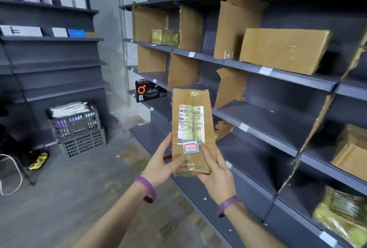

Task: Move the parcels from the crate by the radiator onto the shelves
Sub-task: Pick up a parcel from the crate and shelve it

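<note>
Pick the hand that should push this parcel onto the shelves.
Right, probably. The right hand grips the parcel on the side facing the shelves, which stand to the person's right. The left hand holds the side away from them.

Taped brown labelled parcel (192, 128), upright before shelves (278, 120).
</note>
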`<state>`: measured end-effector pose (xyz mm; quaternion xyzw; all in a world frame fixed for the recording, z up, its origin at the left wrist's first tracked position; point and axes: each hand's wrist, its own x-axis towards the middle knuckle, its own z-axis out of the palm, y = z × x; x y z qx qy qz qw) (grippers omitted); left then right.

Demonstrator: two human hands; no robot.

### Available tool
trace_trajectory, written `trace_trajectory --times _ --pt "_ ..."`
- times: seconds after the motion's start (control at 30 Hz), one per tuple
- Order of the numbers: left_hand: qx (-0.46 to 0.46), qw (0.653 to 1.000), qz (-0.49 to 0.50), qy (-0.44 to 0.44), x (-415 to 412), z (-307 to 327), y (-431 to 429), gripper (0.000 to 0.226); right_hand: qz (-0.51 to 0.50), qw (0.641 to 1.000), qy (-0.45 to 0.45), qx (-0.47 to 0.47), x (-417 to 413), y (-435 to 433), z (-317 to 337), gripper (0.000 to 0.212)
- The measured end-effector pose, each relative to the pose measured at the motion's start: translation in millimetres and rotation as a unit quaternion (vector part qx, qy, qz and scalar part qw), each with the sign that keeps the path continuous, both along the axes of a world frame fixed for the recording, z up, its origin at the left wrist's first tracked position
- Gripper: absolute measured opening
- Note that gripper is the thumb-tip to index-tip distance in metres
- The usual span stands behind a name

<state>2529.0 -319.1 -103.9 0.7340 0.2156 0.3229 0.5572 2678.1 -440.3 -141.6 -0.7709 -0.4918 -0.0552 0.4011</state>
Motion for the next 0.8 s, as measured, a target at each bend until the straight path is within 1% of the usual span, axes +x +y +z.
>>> trace_trajectory --times 0.07,0.13,0.23,0.4,0.67,0.8 --pt "0.021 0.999 0.024 0.020 -12.5 -1.1 30.5 0.057 0.006 1.000 0.000 0.002 -8.8 30.9 0.5 0.093" --pt "0.015 0.997 0.056 0.048 -25.4 -6.0 59.6 0.046 0.010 1.000 0.009 -0.001 -14.8 59.3 0.4 0.092" --pt "0.019 0.989 0.104 0.100 -40.4 -14.7 98.2 0.054 0.013 0.999 0.028 -0.013 -16.2 97.8 -2.2 0.094" --pt "0.057 0.979 0.132 0.145 -37.1 -25.7 154.4 0.050 0.028 0.999 0.038 -0.024 -5.1 155.4 -3.7 0.094" --pt "0.162 0.950 0.143 0.226 5.3 -30.0 265.2 0.057 0.033 0.998 0.058 -0.022 43.6 270.7 -9.8 0.090" --pt "0.203 0.933 0.154 0.253 38.0 -19.3 325.9 0.063 0.029 0.997 0.074 0.000 76.2 335.9 -11.6 0.095"
